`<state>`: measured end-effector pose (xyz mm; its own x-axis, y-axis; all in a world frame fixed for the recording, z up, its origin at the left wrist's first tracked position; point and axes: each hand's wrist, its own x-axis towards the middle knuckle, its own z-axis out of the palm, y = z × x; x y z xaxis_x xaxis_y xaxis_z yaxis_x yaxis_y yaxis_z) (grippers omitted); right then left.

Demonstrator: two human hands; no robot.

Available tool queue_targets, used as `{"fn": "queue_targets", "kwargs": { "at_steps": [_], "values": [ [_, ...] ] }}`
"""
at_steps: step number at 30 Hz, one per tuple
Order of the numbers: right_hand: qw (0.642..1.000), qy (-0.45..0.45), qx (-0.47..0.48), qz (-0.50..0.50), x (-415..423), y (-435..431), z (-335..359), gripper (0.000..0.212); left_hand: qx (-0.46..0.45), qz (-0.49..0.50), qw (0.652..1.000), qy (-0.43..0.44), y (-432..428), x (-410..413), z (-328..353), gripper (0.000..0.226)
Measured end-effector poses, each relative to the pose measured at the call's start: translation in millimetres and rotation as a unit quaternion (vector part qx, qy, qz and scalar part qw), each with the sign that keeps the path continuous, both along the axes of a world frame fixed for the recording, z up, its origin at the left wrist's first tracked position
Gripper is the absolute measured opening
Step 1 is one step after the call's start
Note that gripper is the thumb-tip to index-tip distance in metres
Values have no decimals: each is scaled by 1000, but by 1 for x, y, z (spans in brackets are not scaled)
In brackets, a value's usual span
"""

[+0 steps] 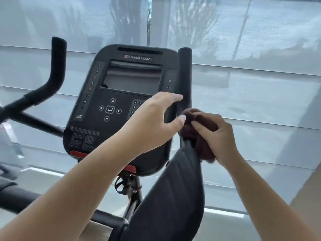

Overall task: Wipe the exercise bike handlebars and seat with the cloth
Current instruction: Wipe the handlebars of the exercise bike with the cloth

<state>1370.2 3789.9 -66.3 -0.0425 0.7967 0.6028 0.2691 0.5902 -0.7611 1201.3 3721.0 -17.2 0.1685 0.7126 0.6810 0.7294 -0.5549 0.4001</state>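
Matt foam handlebar (185,75), soft cloth (199,134)

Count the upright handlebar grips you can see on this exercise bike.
2. The left grip rises at the far left, untouched. The right grip stands beside the console; the right hand holds the cloth round its lower end. More may be hidden.

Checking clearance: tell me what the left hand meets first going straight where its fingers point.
The right handlebar grip, just beyond the left hand; depth is unclear, so the index finger may already touch it.
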Motion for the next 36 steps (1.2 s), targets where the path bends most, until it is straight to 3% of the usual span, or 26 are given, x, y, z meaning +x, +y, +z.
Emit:
{"fn": "queue_targets", "kwargs": {
  "at_steps": [4, 8, 14, 17, 23, 28, 30, 34, 36],
  "values": [
    [995, -39, 66, 68, 14, -30, -20, 20, -95, -10, 995, -16, -35, 5, -31, 59],
    [996, -11, 84, 16, -2, -4, -5, 22, -119, 15, 993, -4, -54, 22, -57, 61],
    [994, 88, 8, 60, 7, -2, -20, 32, -105, 59, 991, -61, -66, 36, -68, 63],
    [985, 115, -32, 124, 19, -27, -47, 19, -105, 68, 990, -68, -66, 37, -68, 54],
    [988, 148, 17, 38, -4, -15, -21, 23, -94, 78, 990, -72, -68, 38, -70, 52],
    [955, 211, -167, 121, 16, -41, -58, 9, -70, 77, 991, -84, -66, 37, -73, 49],
    [957, 186, -179, 129, 32, -44, -57, 7, -62, 79, 991, -88, -68, 35, -73, 44],
    [994, 91, -46, 23, 46, -39, -24, 17, -74, 51, 992, -86, -78, 24, -75, 39],
    [999, -36, 37, -8, 42, -35, -4, 23, -67, 43, 994, -81, -82, 20, -78, 39]
  ]
}}
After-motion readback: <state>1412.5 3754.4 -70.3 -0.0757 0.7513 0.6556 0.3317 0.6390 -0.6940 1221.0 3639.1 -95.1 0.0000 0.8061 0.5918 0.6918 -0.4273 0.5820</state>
